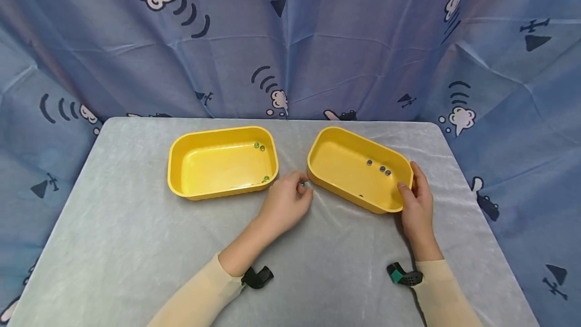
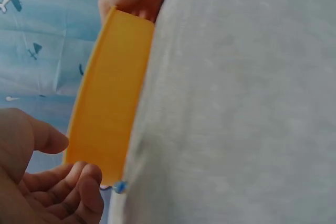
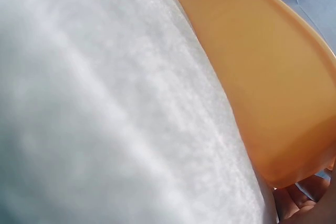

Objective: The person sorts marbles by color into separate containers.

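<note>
My left hand (image 1: 288, 201) is between the two yellow trays, palm side down over the cloth. Its thumb and fingers stand apart in the left wrist view, the fingers loosely curved, with a blue marble (image 2: 119, 187) just beyond the fingertips. That marble (image 1: 302, 183) shows close to the near left corner of the right tray (image 1: 349, 197). My right hand (image 1: 417, 211) grips this tray's right end, thumb over the rim and fingers along the outer wall. Several dark blue marbles (image 1: 383, 169) lie inside the right tray.
A left yellow tray (image 1: 227, 193) holds several green marbles (image 1: 262, 148). Grey cloth (image 1: 136, 246) covers the table, and a patterned blue curtain (image 1: 317, 64) hangs behind its far edge. Black wrist devices (image 1: 257, 277) are worn at both sleeves.
</note>
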A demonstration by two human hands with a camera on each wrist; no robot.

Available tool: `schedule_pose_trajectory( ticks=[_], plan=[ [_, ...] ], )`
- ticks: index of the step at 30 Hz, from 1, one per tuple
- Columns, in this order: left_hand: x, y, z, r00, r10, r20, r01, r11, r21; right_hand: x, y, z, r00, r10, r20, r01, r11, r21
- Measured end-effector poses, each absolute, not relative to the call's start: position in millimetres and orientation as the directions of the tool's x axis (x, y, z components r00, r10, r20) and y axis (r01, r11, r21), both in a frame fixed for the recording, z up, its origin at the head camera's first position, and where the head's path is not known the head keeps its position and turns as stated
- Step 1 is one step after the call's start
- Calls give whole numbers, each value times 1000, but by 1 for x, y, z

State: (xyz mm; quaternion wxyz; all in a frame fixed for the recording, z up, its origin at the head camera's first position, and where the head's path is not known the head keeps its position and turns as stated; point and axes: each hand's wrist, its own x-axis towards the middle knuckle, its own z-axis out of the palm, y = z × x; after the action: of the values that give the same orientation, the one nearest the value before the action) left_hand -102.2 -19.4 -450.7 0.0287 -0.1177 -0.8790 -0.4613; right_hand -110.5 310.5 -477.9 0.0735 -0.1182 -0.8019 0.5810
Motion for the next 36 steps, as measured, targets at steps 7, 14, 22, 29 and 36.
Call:
schedule_pose_trajectory(
  ticks=[7,14,22,29,36],
  plan=[
    [-109,-22,-466,-974,202,105,207,595,777,-110,310,-479,-963,268,-16,100,300,-949],
    [-119,-23,-469,-972,233,39,190,670,717,-111,309,-478,-967,256,-10,91,307,-947],
    [-120,-24,-471,-965,257,55,225,699,679,-112,309,-479,-969,249,-4,82,305,-949],
    [-119,-25,-472,-956,286,64,256,706,660,-112,312,-479,-967,255,-6,86,302,-950],
    [-120,-24,-473,-952,301,54,261,707,657,-111,313,-478,-966,258,-11,93,306,-948]
  ],
)
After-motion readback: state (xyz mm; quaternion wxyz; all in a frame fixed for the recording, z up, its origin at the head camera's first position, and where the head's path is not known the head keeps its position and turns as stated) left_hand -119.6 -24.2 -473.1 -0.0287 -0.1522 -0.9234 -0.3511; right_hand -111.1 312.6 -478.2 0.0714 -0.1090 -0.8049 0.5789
